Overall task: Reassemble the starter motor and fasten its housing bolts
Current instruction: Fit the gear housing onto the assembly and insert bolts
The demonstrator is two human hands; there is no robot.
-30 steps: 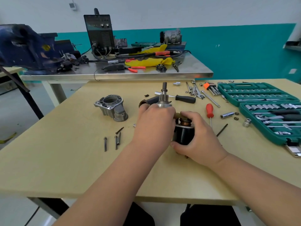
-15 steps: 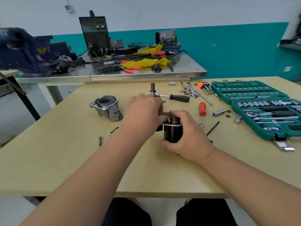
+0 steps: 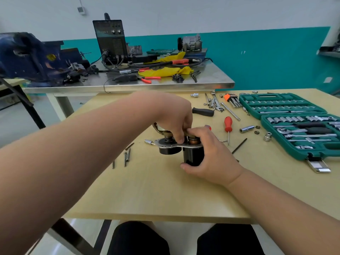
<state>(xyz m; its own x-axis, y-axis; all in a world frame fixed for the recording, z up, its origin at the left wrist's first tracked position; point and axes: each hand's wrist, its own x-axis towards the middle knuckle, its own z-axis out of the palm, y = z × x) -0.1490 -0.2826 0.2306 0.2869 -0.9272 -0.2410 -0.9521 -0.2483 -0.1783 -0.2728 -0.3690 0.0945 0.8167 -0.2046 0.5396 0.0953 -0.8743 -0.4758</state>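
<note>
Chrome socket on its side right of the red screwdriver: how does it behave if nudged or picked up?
The socket is a smooth cylinder lying sideways on the flat table, so it would probably roll if pushed across its axis. It looks like polished metal: likely rigid, heavy for its size, maybe slippery to pinch.

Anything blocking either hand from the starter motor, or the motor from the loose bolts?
Nothing visible. The right hand grips the starter motor by its black cylinder; the left hand holds its top with curled fingers. The loose bolts lie on the table to its left, with only bare tabletop between.
</note>
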